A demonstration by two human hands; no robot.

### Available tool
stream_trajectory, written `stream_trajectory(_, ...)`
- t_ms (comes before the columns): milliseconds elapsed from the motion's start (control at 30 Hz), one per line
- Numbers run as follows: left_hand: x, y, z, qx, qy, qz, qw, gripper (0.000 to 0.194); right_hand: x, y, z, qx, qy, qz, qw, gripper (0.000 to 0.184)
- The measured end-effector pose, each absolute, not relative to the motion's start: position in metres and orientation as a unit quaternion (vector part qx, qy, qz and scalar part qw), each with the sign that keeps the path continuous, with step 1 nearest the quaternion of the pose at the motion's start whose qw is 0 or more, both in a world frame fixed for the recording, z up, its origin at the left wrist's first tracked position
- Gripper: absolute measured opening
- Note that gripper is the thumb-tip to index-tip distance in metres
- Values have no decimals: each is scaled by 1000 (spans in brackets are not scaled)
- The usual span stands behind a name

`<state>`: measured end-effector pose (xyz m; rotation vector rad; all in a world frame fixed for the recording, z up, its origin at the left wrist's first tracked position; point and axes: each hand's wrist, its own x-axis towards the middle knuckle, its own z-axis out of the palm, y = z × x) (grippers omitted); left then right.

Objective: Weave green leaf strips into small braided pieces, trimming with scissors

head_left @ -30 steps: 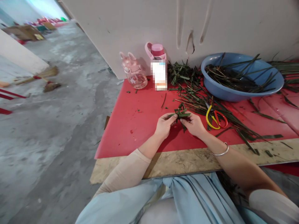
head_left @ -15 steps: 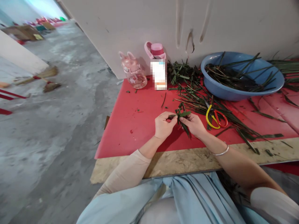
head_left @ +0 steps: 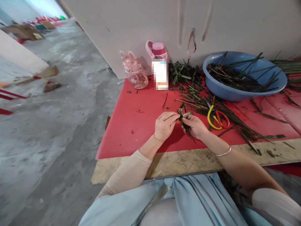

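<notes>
Pink eared btl [head_left: 135,74] stands nr wall [head_left: 131,28], brooms [head_left: 51,87] on flr [head_left: 77,110].

In from the surface's [head_left: 127,138] front edge, the left hand [head_left: 165,126] has rolled knuckles-up; the leaf bundle [head_left: 187,128] now shows a paler strip [head_left: 187,114]

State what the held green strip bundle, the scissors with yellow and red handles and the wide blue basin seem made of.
Strip bundle: probably plant leaf, mostly matt, flat and creased. Scissors: blades likely metal, looking grey; handles smooth, perhaps plastic, by their bright colour. Basin: likely plastic, its blue surface even and softly shiny.
</notes>
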<state>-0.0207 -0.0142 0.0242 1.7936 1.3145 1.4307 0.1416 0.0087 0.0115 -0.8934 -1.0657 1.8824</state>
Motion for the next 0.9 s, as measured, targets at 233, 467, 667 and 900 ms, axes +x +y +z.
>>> stream_trajectory(233,-12,-3,16,548,486,585,349,14,143,14,6,-391,-532,604,446,32)
stream_trajectory(467,5,-5,3,369,405,591,592,41,143,15,1,-365,-582,529,497,25)
stream_trajectory(667,4,-6,4,305,388,596,634,35,145,8,6,-387,-615,475,497,26)
stream_trajectory(900,-4,-6,15,266,337,545,720,25,149,2,12,-413,-706,308,486,16)
